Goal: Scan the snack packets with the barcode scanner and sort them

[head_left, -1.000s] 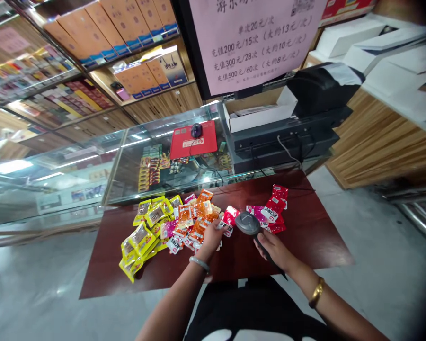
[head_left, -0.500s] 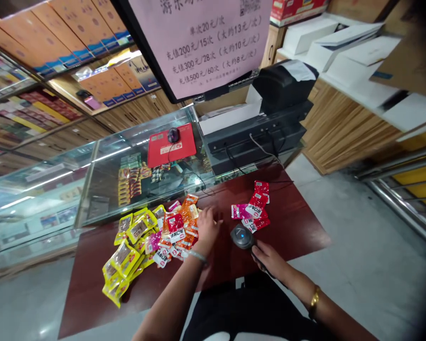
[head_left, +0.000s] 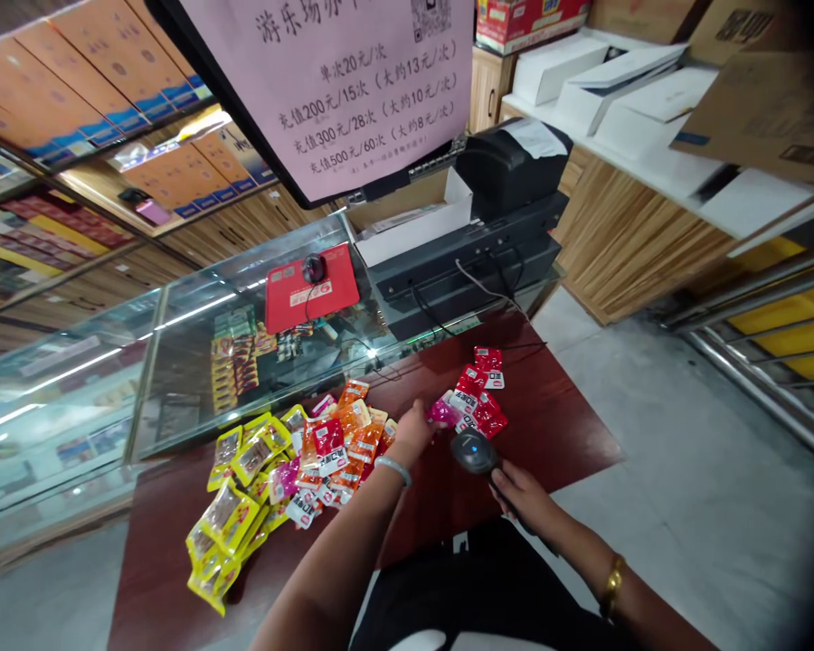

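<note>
My left hand (head_left: pixel 415 431), wearing a pale bracelet, has its fingertips closed at the left end of a magenta snack packet (head_left: pixel 444 411). That packet lies against a small group of red snack packets (head_left: pixel 471 386) on the dark red board. In my right hand (head_left: pixel 521 493) is a black handheld barcode scanner (head_left: pixel 473 451) with a blue light, its head just below the red packets. Left of my left hand is a heap of orange snack packets (head_left: pixel 366 440) mixed with red and magenta ones. Beside it lie several yellow snack packets (head_left: pixel 227 515).
A glass display counter (head_left: pixel 196 316) borders the far side of the board (head_left: pixel 563 434). On the glass rest a red mat (head_left: pixel 281 303) and a computer mouse (head_left: pixel 313 268). A monitor back with a pink price sheet (head_left: pixel 373 99) stands above a black cash drawer (head_left: pixel 475 262).
My left hand has moved right, from the orange heap to the magenta packet, which now looks tilted. My right hand still holds the scanner, slightly turned. The camera view has shifted a little.
</note>
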Demonstrator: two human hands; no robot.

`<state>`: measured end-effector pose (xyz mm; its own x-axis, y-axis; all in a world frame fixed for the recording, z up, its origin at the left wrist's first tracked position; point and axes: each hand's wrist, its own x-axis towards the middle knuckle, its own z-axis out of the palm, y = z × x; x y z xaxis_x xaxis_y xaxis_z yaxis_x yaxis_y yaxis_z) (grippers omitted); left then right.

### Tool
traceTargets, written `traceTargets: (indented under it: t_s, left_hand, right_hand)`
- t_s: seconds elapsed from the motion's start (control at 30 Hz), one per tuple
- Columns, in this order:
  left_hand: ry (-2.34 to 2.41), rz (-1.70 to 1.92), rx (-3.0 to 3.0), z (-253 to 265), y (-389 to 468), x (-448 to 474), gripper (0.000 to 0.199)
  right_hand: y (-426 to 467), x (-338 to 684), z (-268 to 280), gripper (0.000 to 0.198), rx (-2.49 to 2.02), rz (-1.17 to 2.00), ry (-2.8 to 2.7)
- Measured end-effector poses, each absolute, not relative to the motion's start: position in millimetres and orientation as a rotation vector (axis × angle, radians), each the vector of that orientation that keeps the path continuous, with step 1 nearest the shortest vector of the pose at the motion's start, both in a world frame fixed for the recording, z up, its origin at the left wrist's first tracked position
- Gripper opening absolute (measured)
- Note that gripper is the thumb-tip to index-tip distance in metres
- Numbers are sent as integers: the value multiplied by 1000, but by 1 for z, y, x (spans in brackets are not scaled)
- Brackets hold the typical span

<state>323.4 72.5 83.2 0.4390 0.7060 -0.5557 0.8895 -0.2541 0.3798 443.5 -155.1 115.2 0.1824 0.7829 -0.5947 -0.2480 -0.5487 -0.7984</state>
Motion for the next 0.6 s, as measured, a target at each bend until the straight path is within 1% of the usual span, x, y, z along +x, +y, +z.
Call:
traceTargets:
  t_s: [0.13,0.33,0.6]
  left_hand:
    - [1431,-184,1841,83,67,277,46]
    - [1443,-44,1803,94,54,231,38]
    - [1597,4,1655,107,50,190,40]
  right_hand:
    - [-140,442,129,59,-1570,1526,-518]
    - [-108,428,147,58,-1510,1582,-555]
    - [-95,403,148,58,-1507,1648,-651]
